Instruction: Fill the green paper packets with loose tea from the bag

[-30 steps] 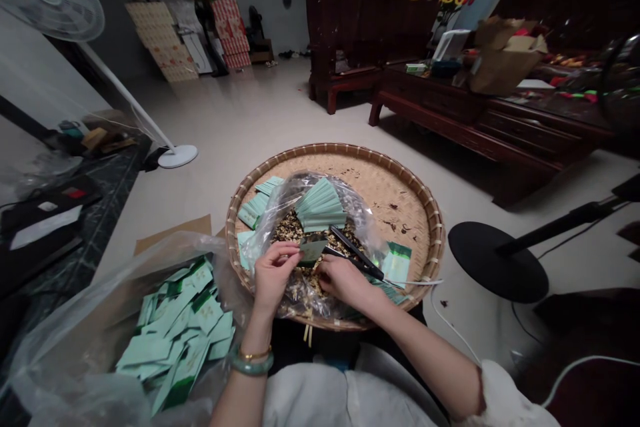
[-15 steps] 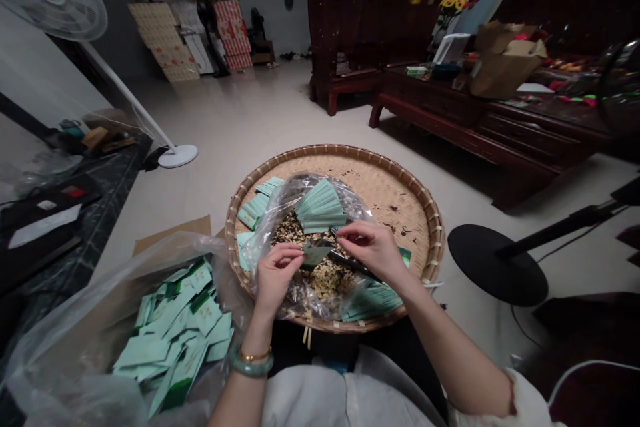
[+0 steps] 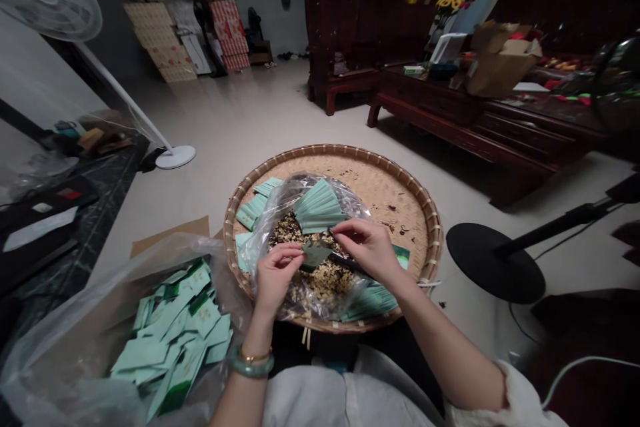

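My left hand (image 3: 274,277) pinches a small green paper packet (image 3: 316,255) by its left end, above the loose dried mix. My right hand (image 3: 367,247) is closed, thumb and fingertips pressed together at the packet's right side; a small dark bit shows at the tips, too small to name. A slim dark-handled tool (image 3: 345,261) runs from the packet under my right hand; whether I grip it is unclear. Below lies the pale and dark dried mix (image 3: 327,283) in a clear plastic bag (image 3: 290,190). A fanned stack of green packets (image 3: 320,207) rests on the mix.
The round woven tray (image 3: 434,240) carries the bag and further packet stacks (image 3: 373,300). At left, a large plastic bag (image 3: 65,320) holds many green packets (image 3: 175,337). A white fan (image 3: 175,157), a black stand base (image 3: 495,263) and a dark wooden table (image 3: 450,110) stand around.
The packet in my left hand has tilted slightly and shows more of its face. My right fingertips have shifted a little to the left. The view has moved slightly.
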`<state>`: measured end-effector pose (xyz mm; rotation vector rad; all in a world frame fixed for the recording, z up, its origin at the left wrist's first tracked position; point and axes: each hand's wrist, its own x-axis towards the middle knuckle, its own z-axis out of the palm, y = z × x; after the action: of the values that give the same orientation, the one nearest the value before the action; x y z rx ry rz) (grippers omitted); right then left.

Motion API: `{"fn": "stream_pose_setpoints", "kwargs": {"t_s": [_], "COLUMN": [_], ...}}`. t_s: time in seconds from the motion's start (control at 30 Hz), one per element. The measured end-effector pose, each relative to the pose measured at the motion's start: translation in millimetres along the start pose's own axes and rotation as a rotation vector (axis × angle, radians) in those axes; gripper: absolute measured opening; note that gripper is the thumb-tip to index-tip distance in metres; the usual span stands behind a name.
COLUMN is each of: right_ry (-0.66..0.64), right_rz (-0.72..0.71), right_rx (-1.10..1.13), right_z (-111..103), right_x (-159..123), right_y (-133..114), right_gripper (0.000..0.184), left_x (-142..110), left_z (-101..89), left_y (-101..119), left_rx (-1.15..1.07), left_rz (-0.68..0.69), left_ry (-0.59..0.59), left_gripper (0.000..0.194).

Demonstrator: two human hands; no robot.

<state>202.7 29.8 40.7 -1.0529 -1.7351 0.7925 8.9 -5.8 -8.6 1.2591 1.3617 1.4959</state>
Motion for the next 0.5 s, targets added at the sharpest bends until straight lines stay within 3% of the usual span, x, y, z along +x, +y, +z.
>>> {"fn": "stream_pose_setpoints", "kwargs": {"t_s": [0.17, 0.33, 0.4, 0.5], "right_ry": [-0.190, -0.154, -0.175, -0.208], "right_rz": [-0.012, 0.101, 0.193, 0.310], "right_rx": [0.011, 0.063, 0.153, 0.287], "right_z": [6, 15, 16, 16], "right_x": [-5, -5, -4, -2], "right_y": [7, 16, 19, 21], "right_gripper": [0.037, 0.016, 0.017, 0.022], "left_x": [-1, -1, -1, -1], "left_z": [3.9, 6.7, 7.5, 10.3], "left_y": [4, 10, 12, 12], "left_rx": [-0.057, -0.109, -0.144, -0.166], "left_rz": [-0.059, -0.174, -0.250, -0.348], "left_ry": [-0.025, -0.046, -0.110, -0.188], "left_gripper": [0.008, 0.019, 0.031, 0.026]}}
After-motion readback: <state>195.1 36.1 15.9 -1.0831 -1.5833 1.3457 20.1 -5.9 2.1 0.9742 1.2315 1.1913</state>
